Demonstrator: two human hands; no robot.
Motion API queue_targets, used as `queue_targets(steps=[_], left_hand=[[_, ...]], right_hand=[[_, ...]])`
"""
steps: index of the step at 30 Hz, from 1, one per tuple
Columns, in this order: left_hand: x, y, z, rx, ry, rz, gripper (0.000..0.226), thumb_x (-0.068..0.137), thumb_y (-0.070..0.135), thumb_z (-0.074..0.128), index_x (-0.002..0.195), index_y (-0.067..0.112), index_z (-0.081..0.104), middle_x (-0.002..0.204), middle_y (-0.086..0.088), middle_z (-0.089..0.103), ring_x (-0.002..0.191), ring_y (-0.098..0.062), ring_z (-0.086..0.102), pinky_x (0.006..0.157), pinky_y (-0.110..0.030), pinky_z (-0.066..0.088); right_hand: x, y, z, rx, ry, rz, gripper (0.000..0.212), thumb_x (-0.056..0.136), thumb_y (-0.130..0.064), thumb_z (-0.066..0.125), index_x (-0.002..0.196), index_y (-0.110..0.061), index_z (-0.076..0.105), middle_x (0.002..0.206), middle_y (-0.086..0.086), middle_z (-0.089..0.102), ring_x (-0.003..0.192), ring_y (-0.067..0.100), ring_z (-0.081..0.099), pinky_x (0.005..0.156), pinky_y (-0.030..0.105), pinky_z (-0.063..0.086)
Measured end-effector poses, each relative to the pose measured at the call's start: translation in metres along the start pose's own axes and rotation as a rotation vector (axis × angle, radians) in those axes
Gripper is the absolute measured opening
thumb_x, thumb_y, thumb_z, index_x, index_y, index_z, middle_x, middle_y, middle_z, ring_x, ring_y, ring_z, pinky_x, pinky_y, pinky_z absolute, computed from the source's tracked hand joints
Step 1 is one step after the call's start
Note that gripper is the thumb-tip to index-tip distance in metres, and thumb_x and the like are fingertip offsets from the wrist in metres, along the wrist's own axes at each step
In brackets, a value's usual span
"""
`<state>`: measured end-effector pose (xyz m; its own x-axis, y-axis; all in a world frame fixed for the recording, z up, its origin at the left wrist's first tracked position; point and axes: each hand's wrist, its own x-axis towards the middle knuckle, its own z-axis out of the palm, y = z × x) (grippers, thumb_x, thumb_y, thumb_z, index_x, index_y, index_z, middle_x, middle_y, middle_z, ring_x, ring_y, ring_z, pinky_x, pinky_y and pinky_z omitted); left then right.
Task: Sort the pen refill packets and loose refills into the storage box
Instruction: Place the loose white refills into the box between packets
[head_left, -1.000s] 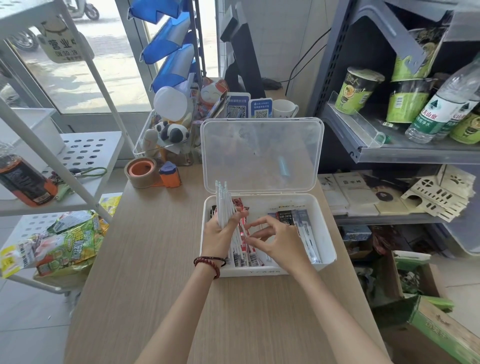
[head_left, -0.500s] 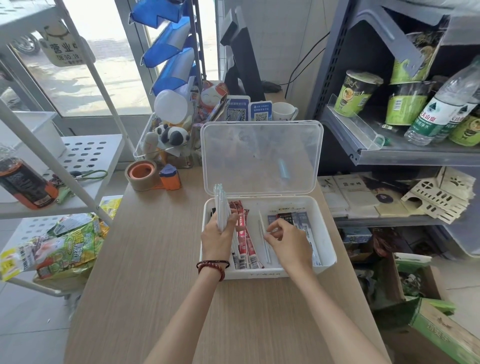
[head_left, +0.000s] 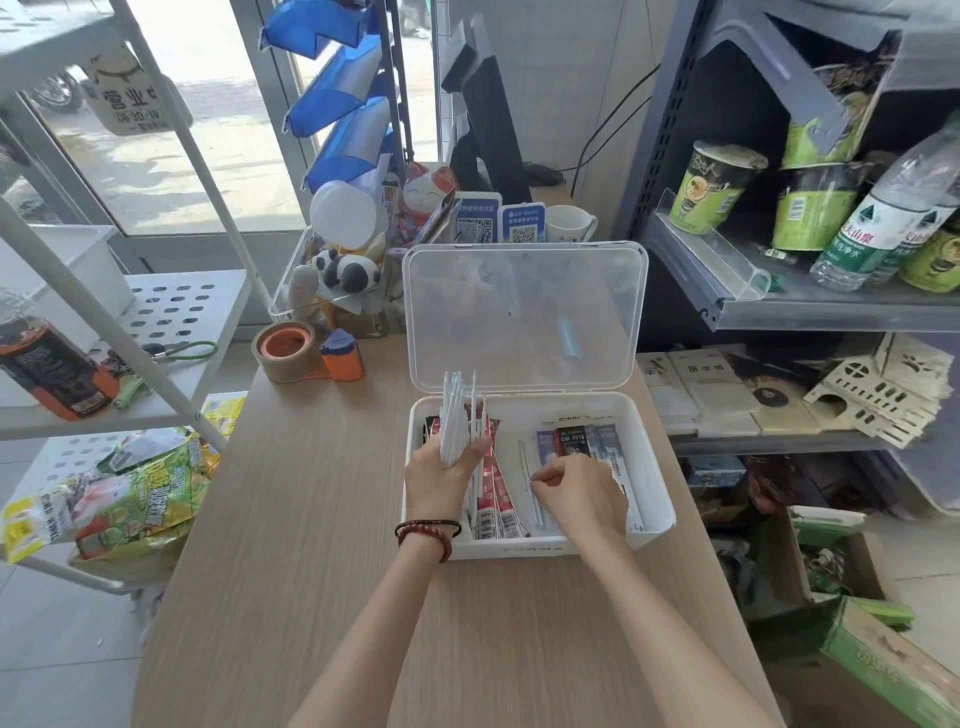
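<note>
A white storage box (head_left: 655, 514) stands open on the wooden table, its clear lid (head_left: 524, 317) upright behind it. My left hand (head_left: 439, 480) grips a bundle of loose white refills (head_left: 457, 415), held upright over the box's left side. Red refill packets (head_left: 496, 493) lie in the box beside that hand. Dark and blue packets (head_left: 576, 439) lie on the right side. My right hand (head_left: 582, 493) is inside the box, fingers curled, pinching a loose refill (head_left: 527, 480) that lies on the box's floor in the middle.
A tape roll in an orange dispenser (head_left: 306, 353) sits at the table's back left. A clear bin of toys (head_left: 337, 280) and QR code signs (head_left: 501, 223) stand behind the lid. A white rack (head_left: 156, 312) is on the left, grey shelving (head_left: 810, 306) on the right.
My right hand moved away from the left hand's bundle and down to the middle of the box, onto a loose refill. The left hand keeps the bundle upright.
</note>
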<state>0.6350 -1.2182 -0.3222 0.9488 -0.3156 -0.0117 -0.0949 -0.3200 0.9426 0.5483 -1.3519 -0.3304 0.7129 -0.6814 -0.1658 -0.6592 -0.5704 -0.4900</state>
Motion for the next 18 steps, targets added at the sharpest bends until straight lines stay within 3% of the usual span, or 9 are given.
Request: queue_targets(steps=[4, 9, 12, 15, 18], left_hand=[[-0.002, 0.006, -0.001, -0.042, -0.016, 0.009, 0.021, 0.081, 0.036, 0.068, 0.066, 0.028, 0.057, 0.055, 0.012, 0.054, 0.044, 0.005, 0.05, 0.043, -0.008, 0.037], [-0.004, 0.01, -0.003, -0.105, -0.039, 0.021, 0.012, 0.085, 0.033, 0.064, 0.073, 0.034, 0.065, 0.066, 0.014, 0.064, 0.057, 0.01, 0.058, 0.052, -0.007, 0.043], [-0.004, 0.011, -0.003, -0.159, -0.086, 0.023, 0.011, 0.088, 0.027, 0.061, 0.079, 0.026, 0.066, 0.069, 0.014, 0.064, 0.061, 0.01, 0.061, 0.054, -0.006, 0.044], [-0.004, 0.006, -0.003, -0.217, -0.158, 0.007, 0.018, 0.089, 0.028, 0.06, 0.092, 0.014, 0.071, 0.084, 0.001, 0.073, 0.077, -0.005, 0.07, 0.066, -0.02, 0.055], [-0.003, 0.003, -0.001, -0.191, -0.178, 0.014, 0.019, 0.087, 0.034, 0.062, 0.087, 0.018, 0.073, 0.081, 0.001, 0.073, 0.076, -0.013, 0.07, 0.069, -0.032, 0.057]], right_hand=[[-0.004, -0.007, -0.011, 0.349, -0.156, -0.221, 0.019, 0.083, -0.047, 0.07, 0.091, -0.031, 0.075, 0.081, -0.019, 0.072, 0.075, -0.004, 0.065, 0.073, 0.026, 0.057], [-0.007, -0.008, -0.012, 0.413, -0.178, -0.316, 0.028, 0.074, -0.055, 0.073, 0.087, -0.03, 0.077, 0.077, -0.018, 0.073, 0.074, -0.002, 0.068, 0.076, 0.033, 0.059], [-0.008, -0.009, -0.014, 0.423, -0.19, -0.333, 0.028, 0.072, -0.055, 0.075, 0.086, -0.03, 0.077, 0.077, -0.018, 0.073, 0.073, -0.003, 0.068, 0.076, 0.031, 0.059], [-0.008, -0.008, -0.014, 0.4, -0.196, -0.332, 0.028, 0.073, -0.053, 0.075, 0.087, -0.03, 0.076, 0.078, -0.018, 0.073, 0.073, -0.004, 0.067, 0.075, 0.029, 0.059], [-0.007, -0.008, -0.012, 0.384, -0.189, -0.309, 0.023, 0.077, -0.051, 0.073, 0.087, -0.031, 0.075, 0.078, -0.018, 0.072, 0.073, -0.004, 0.067, 0.075, 0.028, 0.059]])
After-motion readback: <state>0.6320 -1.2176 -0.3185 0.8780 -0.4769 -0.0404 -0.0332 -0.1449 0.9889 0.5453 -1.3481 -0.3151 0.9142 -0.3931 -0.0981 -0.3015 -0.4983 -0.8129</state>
